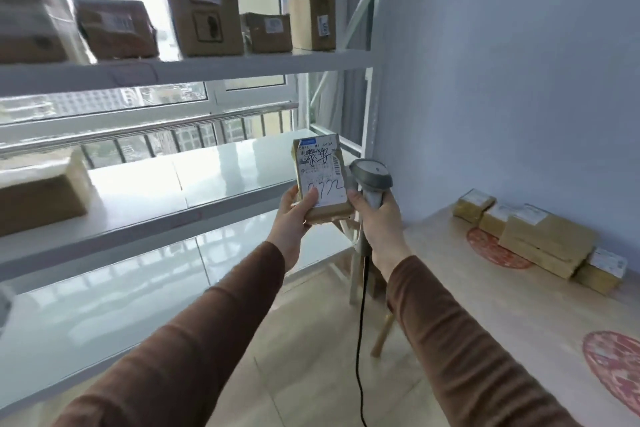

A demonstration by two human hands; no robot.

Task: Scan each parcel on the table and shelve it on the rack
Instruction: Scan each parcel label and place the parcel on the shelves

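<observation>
The left hand (294,215) grips a small parcel (322,180) at its lower left corner, label facing the camera, at frame centre. The right hand (377,215) holds a scanner (371,174) by its handle, head just beside the parcel's right edge; its cable (360,322) hangs to the floor. Judged step: scanning, or scan complete, with shelving next. The next move calls for carrying the parcel left onto the rack (194,69). The middle shelf (214,180) shows open room right of the box at left; the top shelf is crowded. More parcels (540,243) wait on the table (491,305) at right. Keep clear of the shelf's front edge and the cable.
</observation>
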